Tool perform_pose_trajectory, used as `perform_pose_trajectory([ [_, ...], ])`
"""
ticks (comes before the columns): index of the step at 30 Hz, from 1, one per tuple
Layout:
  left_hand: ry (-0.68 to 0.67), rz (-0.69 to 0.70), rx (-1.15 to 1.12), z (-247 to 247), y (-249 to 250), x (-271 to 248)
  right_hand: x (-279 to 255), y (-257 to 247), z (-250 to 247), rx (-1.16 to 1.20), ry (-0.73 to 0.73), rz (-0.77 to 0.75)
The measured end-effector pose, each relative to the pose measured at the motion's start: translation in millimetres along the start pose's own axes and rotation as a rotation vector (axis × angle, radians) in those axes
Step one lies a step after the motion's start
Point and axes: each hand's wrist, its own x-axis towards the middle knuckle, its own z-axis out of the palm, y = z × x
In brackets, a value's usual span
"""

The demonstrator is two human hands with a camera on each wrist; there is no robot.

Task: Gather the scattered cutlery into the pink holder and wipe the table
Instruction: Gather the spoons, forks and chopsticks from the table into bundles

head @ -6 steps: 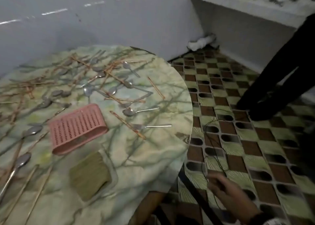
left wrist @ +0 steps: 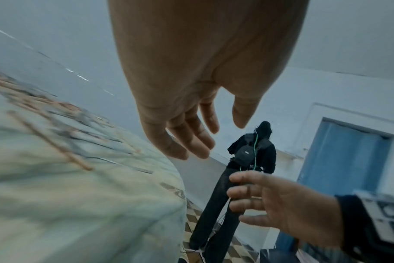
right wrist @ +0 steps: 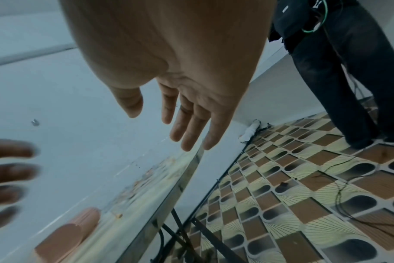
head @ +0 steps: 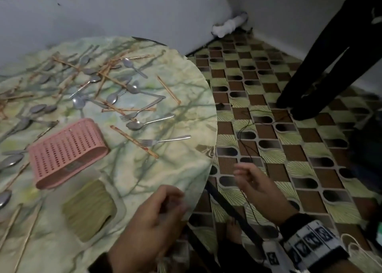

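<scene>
The pink holder (head: 68, 153) lies on its side on the round green marbled table (head: 175, 179); it shows low in the right wrist view too (right wrist: 68, 234). Spoons (head: 144, 124), forks (head: 163, 141) and chopsticks (head: 134, 141) lie scattered across the far and left parts of the top. A folded green cloth (head: 88, 208) sits just in front of the holder. My left hand (head: 171, 200) hovers over the table's near edge, fingers loosely bent and holding nothing (left wrist: 191, 142). My right hand (head: 246, 175) is off the table's right edge, over the floor, fingers relaxed and empty (right wrist: 180, 124).
A person in black trousers (head: 322, 66) stands on the patterned floor to the right. Thin black cables (head: 248, 128) trail over the tiles near the table's edge. A white bundle (head: 229, 25) lies in the wall corner. A grey wall runs behind the table.
My left hand has come into view over the table's near edge. My right hand has risen from low by the floor up to the table's right edge.
</scene>
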Motion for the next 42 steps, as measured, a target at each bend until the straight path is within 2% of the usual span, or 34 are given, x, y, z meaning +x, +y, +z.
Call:
perform_pose_trajectory([
  [3,-0.032,0.105,0.054,30.2,14.1,64.9,23.4,-0.3,-19.9,0.045,-0.005,0.003],
  [9,-0.008,0.058,0.034,96.1,33.2,169.8,75.2,14.4,-87.2,0.145,0.015,0.016],
  [15,0.025,0.051,0.061,130.2,47.2,237.5,118.2,25.9,-136.7,0.065,-0.015,0.036],
  [25,-0.002,0.075,0.098,125.6,70.3,367.2,226.2,23.7,-174.5,-0.007,-0.039,0.053],
  [33,-0.024,0.078,0.104,99.1,82.4,456.7,327.0,-3.4,-176.2,-0.058,-0.025,0.030],
  [42,0.100,-0.023,0.030,62.0,80.5,525.5,420.6,-28.4,-165.4,-0.082,-0.107,0.018],
])
